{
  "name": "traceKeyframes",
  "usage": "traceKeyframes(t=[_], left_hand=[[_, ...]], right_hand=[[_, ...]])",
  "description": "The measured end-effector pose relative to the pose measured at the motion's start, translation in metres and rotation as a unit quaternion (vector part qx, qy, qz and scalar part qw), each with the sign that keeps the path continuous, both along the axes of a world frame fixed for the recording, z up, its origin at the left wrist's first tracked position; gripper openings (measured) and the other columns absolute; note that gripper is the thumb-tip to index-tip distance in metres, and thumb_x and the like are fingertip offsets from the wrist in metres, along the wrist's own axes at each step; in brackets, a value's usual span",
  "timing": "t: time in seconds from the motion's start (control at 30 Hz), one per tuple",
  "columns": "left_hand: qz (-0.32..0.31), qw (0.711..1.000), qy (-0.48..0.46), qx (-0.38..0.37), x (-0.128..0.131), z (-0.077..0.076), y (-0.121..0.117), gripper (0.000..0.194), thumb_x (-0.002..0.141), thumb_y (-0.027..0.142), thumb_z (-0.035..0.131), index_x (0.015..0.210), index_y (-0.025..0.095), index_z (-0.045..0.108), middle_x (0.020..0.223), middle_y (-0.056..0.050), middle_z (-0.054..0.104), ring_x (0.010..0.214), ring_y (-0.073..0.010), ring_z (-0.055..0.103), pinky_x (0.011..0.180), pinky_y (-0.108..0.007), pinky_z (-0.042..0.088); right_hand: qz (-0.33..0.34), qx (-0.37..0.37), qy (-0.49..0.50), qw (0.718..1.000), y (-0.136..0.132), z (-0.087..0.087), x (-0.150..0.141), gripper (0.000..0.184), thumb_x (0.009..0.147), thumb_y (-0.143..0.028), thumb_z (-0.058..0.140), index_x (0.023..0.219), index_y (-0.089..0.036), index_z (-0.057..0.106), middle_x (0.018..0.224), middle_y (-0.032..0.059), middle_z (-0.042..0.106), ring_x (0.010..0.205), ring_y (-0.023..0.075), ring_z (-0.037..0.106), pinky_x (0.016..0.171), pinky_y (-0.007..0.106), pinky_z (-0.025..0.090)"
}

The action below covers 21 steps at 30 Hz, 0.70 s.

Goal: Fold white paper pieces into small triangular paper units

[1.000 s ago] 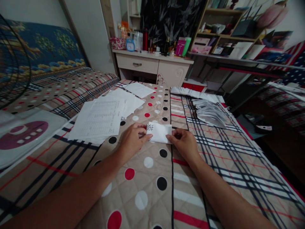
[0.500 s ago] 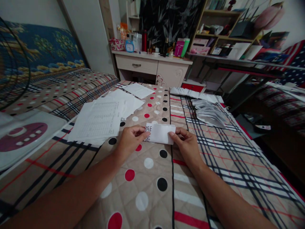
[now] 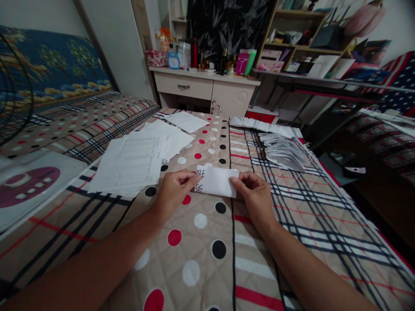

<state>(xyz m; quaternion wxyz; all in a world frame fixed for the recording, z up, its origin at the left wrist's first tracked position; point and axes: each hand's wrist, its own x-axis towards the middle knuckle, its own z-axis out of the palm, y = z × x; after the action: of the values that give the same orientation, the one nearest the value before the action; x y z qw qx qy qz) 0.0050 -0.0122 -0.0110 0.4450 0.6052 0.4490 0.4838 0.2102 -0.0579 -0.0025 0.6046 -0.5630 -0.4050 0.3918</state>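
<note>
A folded sheet of white paper (image 3: 217, 182) is stretched between my two hands, low over the patterned bedspread (image 3: 207, 242). Dark handwritten characters show near its left end. My left hand (image 3: 177, 185) pinches that end between thumb and fingers. At the right end my right hand (image 3: 253, 190) grips it, thumb on top and fingers behind. Loose printed sheets (image 3: 128, 162) lie spread to the left of my left hand. Beyond my right hand rests a pile of folded papers (image 3: 283, 151), with a long row of folded white papers (image 3: 264, 125) behind it.
A clear plastic box or bag with a purple print (image 3: 29, 185) lies at the left edge. At the back stands a white dresser (image 3: 184, 86) crowded with bottles. Shelves and a desk (image 3: 292, 77) fill the back right. The bed's right edge drops to dark floor.
The paper stays in both hands, its characters now slightly more exposed at the left end. My right hand has shifted a little to the right. The whole view has moved slightly.
</note>
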Motion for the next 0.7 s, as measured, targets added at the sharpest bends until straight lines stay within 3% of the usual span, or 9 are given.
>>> traceKeyframes(t=[0.2,0.43,0.7], left_hand=[[0.004,1.000,-0.017,0.019,-0.0002,0.0004,0.0001,0.008,0.072,0.026,0.074,0.071,0.018,0.076,0.081,-0.004,0.074,0.072,-0.0126,0.065,0.065,-0.023,0.050],[0.020,0.999,-0.029,-0.020,0.0009,0.0012,-0.0012,0.010,0.062,0.024,0.080,0.065,0.017,0.074,0.075,-0.004,0.072,0.068,-0.0129,0.064,0.061,-0.023,0.050],[0.008,0.998,-0.024,-0.049,0.0016,0.0017,-0.0018,0.012,0.064,0.025,0.079,0.064,0.015,0.072,0.068,-0.002,0.070,0.061,-0.0107,0.061,0.057,-0.022,0.049]], right_hand=[[0.002,0.015,0.022,1.000,-0.0004,-0.0002,0.0006,0.023,0.072,-0.039,0.077,0.072,-0.017,0.068,0.067,0.0000,0.062,0.061,0.0117,0.053,0.055,0.023,0.043],[-0.029,0.051,-0.017,0.998,-0.0004,0.0017,0.0002,0.018,0.071,-0.034,0.077,0.071,-0.018,0.069,0.069,0.0005,0.064,0.062,0.0116,0.052,0.053,0.023,0.040],[-0.045,0.063,-0.054,0.995,-0.0012,0.0053,-0.0004,0.016,0.072,-0.032,0.076,0.070,-0.018,0.069,0.070,0.0024,0.066,0.065,0.0141,0.056,0.057,0.025,0.043]])
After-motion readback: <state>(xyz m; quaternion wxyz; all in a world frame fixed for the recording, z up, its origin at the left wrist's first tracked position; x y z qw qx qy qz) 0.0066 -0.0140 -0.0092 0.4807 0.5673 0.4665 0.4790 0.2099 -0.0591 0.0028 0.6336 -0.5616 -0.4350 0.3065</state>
